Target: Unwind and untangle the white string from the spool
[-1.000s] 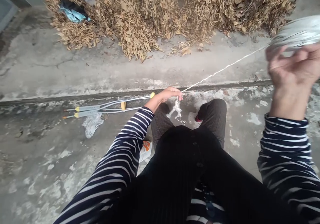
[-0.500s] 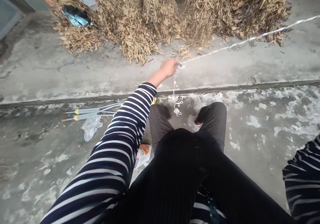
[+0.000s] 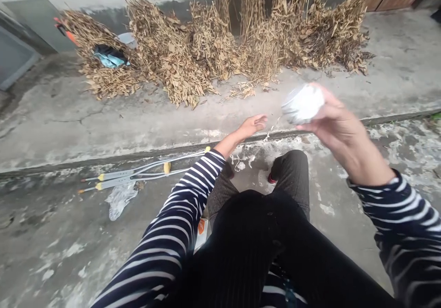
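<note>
A blurred white ball of string [image 3: 305,103] is gripped in my right hand [image 3: 339,131], which is raised at the right, with thumb and fingers around the ball's right side. My left hand [image 3: 253,126] reaches to the middle with its fingers stretched out toward the ball, a short gap away. No string shows between the left fingers. A loose length of white string [image 3: 267,136] hangs or falls just right of them. Below, a small tangle of the string [image 3: 240,165] lies on the ground between my feet.
Dry plant bundles [image 3: 193,64] lean along the wall on a raised concrete ledge [image 3: 165,129]. Two crutches [image 3: 138,174] and a clear plastic bag [image 3: 120,200] lie on the ground at left. A white and orange packet [image 3: 201,232] is beside my left leg. Dark and light-blue cloth [image 3: 110,58] rests on the plants.
My right hand has come into view from the right with the string ball. The taut string from my left hand has gone slack, and the left hand's pinch has opened.
</note>
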Motion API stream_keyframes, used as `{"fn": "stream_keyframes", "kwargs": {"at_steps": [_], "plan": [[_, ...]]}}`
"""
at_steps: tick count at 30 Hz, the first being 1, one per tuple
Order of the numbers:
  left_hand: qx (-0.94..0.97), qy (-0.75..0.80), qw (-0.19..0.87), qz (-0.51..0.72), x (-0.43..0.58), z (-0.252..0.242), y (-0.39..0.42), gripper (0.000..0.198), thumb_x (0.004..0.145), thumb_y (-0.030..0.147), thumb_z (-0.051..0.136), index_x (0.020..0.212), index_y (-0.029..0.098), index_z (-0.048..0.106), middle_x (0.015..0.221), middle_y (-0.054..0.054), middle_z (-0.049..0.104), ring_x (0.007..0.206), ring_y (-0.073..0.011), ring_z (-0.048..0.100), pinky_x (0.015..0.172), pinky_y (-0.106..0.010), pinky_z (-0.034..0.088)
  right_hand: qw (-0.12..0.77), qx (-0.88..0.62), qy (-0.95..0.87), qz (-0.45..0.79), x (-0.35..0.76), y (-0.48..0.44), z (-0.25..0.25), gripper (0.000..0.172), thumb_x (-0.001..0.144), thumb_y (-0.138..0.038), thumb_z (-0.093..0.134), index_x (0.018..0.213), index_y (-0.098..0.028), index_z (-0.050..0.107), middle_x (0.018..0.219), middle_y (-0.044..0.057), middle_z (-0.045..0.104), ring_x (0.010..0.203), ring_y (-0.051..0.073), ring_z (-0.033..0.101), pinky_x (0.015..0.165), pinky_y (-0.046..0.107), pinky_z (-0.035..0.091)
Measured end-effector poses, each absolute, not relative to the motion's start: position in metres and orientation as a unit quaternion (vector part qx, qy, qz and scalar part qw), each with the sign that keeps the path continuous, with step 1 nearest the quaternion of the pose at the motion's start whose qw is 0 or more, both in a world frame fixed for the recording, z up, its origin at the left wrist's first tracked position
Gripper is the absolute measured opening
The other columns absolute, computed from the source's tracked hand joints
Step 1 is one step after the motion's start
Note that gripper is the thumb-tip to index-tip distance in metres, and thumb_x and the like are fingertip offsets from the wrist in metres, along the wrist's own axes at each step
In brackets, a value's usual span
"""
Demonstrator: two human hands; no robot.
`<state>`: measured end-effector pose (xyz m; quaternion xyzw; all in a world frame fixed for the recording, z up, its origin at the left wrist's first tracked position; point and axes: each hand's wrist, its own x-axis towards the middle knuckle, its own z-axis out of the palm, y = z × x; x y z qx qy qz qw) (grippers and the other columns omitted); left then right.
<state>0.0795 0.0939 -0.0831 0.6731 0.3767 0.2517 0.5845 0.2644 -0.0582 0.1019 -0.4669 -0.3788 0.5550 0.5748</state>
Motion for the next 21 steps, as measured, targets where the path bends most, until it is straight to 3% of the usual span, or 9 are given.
{"fn": "stream_keyframes", "kwargs": {"at_steps": [3, 7, 9, 15, 21], "plan": [[0.597, 0.233, 0.706, 0.302, 0.089, -0.057, 0.054, 0.03, 0.089, 0.033, 0.076, 0.113, 0.015, 0.076, 0.117, -0.013, 0.08, 0.111, -0.0237, 0.073, 0.108, -0.037, 0.05, 0.554, -0.469, -0.364, 0.583, 0.25, -0.034, 0.065, 0.06, 0.054, -0.012, 0.072, 0.112, -0.028, 0.067, 0.115, 0.003, 0.069, 0.086, 0.019, 0.069, 0.065, 0.034, 0.069], [0.574, 0.269, 0.693, 0.342, 0.073, -0.059, 0.017, 0.031, 0.091, 0.046, 0.073, 0.088, 0.015, 0.075, 0.085, -0.007, 0.078, 0.086, -0.0186, 0.071, 0.101, -0.035, 0.05, 0.571, -0.462, -0.321, 0.598, 0.248, -0.023, 0.034, 0.067, 0.053, -0.013, 0.071, 0.117, -0.031, 0.064, 0.105, 0.0, 0.07, 0.081, 0.017, 0.068, 0.07, 0.035, 0.069], [0.586, 0.307, 0.676, 0.326, 0.058, -0.079, 0.005, 0.032, 0.09, 0.047, 0.071, 0.085, 0.016, 0.073, 0.078, -0.005, 0.076, 0.081, -0.0168, 0.069, 0.098, -0.033, 0.05, 0.592, -0.463, -0.291, 0.592, 0.25, -0.025, 0.024, 0.065, 0.054, -0.012, 0.072, 0.115, -0.031, 0.064, 0.103, -0.001, 0.071, 0.08, 0.016, 0.067, 0.07, 0.032, 0.069], [0.635, 0.388, 0.632, 0.215, 0.003, -0.136, -0.011, 0.027, 0.09, 0.04, 0.06, 0.084, 0.017, 0.072, 0.083, -0.005, 0.078, 0.082, -0.0171, 0.07, 0.086, -0.029, 0.05, 0.668, -0.451, -0.219, 0.55, 0.278, -0.042, 0.002, 0.053, 0.052, -0.013, 0.075, 0.101, -0.031, 0.063, 0.098, -0.003, 0.074, 0.082, 0.016, 0.068, 0.067, 0.028, 0.067], [0.722, 0.474, 0.482, 0.149, -0.033, -0.146, 0.022, 0.019, 0.084, 0.029, 0.057, 0.077, 0.018, 0.07, 0.083, -0.003, 0.077, 0.081, -0.0163, 0.067, 0.077, -0.024, 0.049, 0.787, -0.411, -0.15, 0.435, 0.31, -0.066, 0.012, 0.05, 0.048, -0.011, 0.063, 0.095, -0.029, 0.064, 0.085, 0.0, 0.072, 0.072, 0.015, 0.064, 0.054, 0.021, 0.058]]}}
